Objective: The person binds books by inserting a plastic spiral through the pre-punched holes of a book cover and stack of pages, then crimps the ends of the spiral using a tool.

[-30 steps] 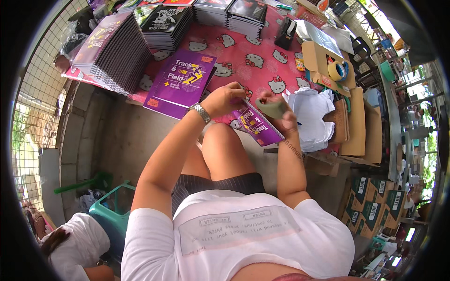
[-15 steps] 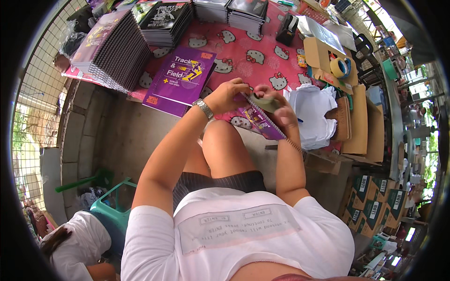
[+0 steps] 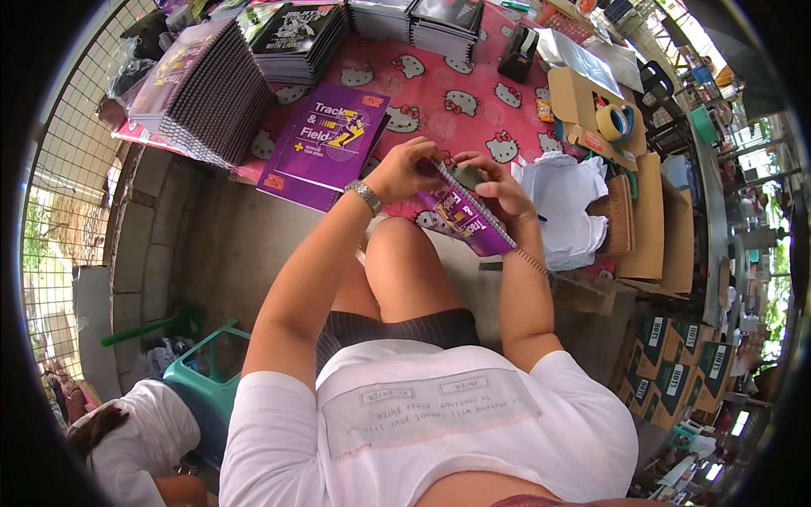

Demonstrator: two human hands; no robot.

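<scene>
My left hand [image 3: 409, 173], with a metal-band watch on the wrist, grips the upper end of a purple spiral notebook [image 3: 465, 221]. The notebook stands tilted over my lap at the table edge, its bound edge upward. A brown coil tail [image 3: 530, 261] sticks out past the lower end, against my right forearm. My right hand [image 3: 500, 188] is curled beside the binding around a small olive-grey piece [image 3: 467, 176], whose kind I cannot make out. Another purple notebook [image 3: 325, 144] lies left of my hands, overhanging the table edge.
Stacks of spiral notebooks [image 3: 198, 101] stand at the table's far left and back. A black tape dispenser [image 3: 518, 52], white crumpled paper [image 3: 570, 211] and an open cardboard box [image 3: 583, 101] with tape rolls lie to the right. A person [image 3: 139, 431] sits at lower left by a green chair [image 3: 203, 363].
The notebook has turned so more of its cover shows. My right fingers have shifted along the binding, and the olive-grey piece has moved slightly up and left.
</scene>
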